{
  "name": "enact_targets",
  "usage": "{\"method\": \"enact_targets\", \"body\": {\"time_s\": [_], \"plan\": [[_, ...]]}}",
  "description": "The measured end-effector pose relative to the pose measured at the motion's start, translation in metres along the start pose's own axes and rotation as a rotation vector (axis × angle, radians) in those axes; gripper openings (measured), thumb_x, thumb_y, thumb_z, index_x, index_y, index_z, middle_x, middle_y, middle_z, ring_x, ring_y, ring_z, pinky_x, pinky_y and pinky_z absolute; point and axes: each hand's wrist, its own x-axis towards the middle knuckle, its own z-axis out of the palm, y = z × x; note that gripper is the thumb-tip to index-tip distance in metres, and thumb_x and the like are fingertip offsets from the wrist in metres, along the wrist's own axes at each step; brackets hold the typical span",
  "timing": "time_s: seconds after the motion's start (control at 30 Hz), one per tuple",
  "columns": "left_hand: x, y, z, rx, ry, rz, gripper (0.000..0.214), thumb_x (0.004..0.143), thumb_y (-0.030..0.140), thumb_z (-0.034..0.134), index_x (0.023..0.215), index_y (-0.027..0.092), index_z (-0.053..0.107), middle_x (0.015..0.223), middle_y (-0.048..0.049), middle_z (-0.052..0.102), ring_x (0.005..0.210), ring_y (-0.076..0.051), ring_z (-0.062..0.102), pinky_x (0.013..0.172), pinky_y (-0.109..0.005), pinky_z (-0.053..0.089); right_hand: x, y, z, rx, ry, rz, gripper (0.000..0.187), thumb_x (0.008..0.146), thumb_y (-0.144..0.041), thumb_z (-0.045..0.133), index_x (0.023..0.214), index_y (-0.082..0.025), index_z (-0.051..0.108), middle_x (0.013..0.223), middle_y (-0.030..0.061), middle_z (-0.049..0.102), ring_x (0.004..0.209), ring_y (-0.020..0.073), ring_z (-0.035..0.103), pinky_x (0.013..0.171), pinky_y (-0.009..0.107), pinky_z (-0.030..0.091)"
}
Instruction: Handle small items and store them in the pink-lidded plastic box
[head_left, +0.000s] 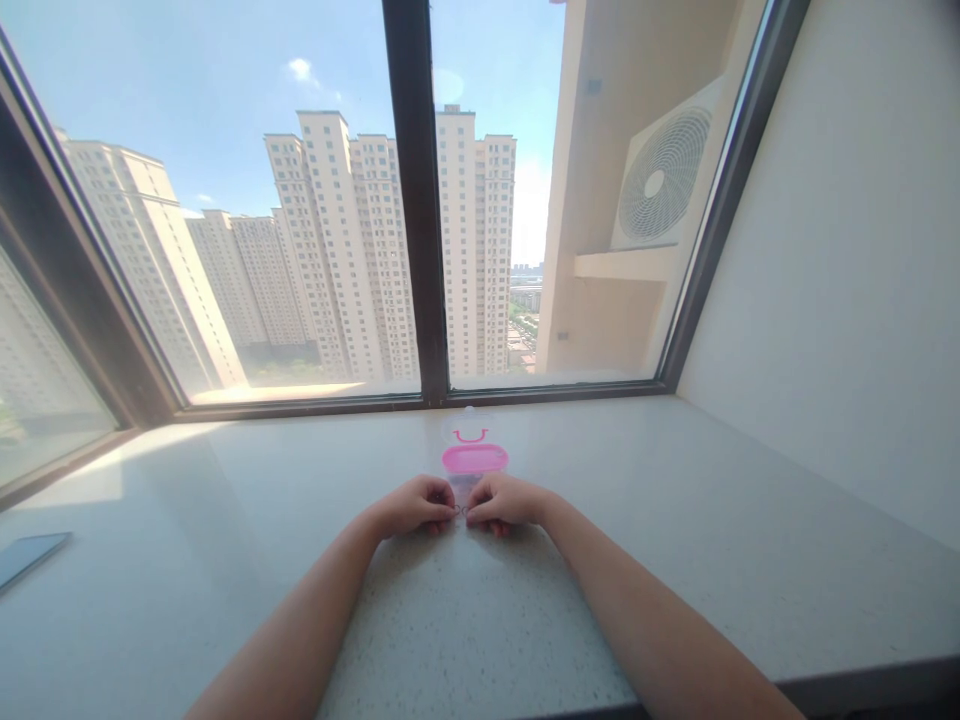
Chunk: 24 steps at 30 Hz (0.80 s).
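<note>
My left hand (420, 504) rests low over the pale speckled sill, its thumb and forefinger pinched on a tiny thin loop (457, 510). Facing it, my right hand (506, 500) pinches another tiny thin loop (465, 511). The fingertips are close together with a narrow gap between them; whether the two loops touch is too small to tell. Just behind the hands stands a small clear box with a pink rim (475, 459). Its see-through lid with a pink handle (470, 436) is tipped back toward the window. My hands partly hide the box's front.
The stone sill (675, 520) runs up to a large window with a dark frame (433, 393). A flat grey-blue thing (31, 560) lies at the left edge. A white wall (847, 300) bounds the right side. Tall buildings and an air-conditioner unit are outside.
</note>
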Motion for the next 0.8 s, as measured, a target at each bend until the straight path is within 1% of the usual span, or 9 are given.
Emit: {"method": "enact_targets", "body": {"time_s": [0.27, 0.63, 0.8], "plan": [[0.0034, -0.0045, -0.0013, 0.026, 0.002, -0.01, 0.032, 0.064, 0.042, 0.068, 0.077, 0.015, 0.058, 0.064, 0.0021, 0.058, 0.057, -0.012, 0.056, 0.054, -0.024, 0.043, 0.0001, -0.0008, 0.0009, 0.004, 0.014, 0.046, 0.015, 0.071, -0.027, 0.062, 0.075, -0.012, 0.064, 0.057, -0.0019, 0.057, 0.043, 0.0081, 0.053, 0.039, 0.017, 0.039], [0.002, -0.0025, -0.0007, 0.022, -0.001, 0.01, 0.032, 0.068, 0.043, 0.066, 0.076, 0.014, 0.057, 0.061, 0.0021, 0.056, 0.057, -0.012, 0.055, 0.053, -0.024, 0.044, -0.0004, 0.0003, 0.0011, -0.012, 0.022, 0.038, 0.014, 0.071, -0.025, 0.062, 0.071, -0.011, 0.062, 0.059, -0.0011, 0.057, 0.044, 0.0081, 0.054, 0.039, 0.016, 0.038], [0.0024, -0.0021, -0.0005, 0.031, 0.005, -0.008, 0.035, 0.066, 0.047, 0.066, 0.077, 0.014, 0.057, 0.063, 0.0019, 0.056, 0.057, -0.012, 0.055, 0.054, -0.024, 0.045, -0.0032, -0.0043, 0.0016, -0.019, 0.027, 0.045, 0.014, 0.071, -0.024, 0.061, 0.075, -0.011, 0.064, 0.059, -0.0012, 0.057, 0.044, 0.0076, 0.053, 0.04, 0.016, 0.038]]}}
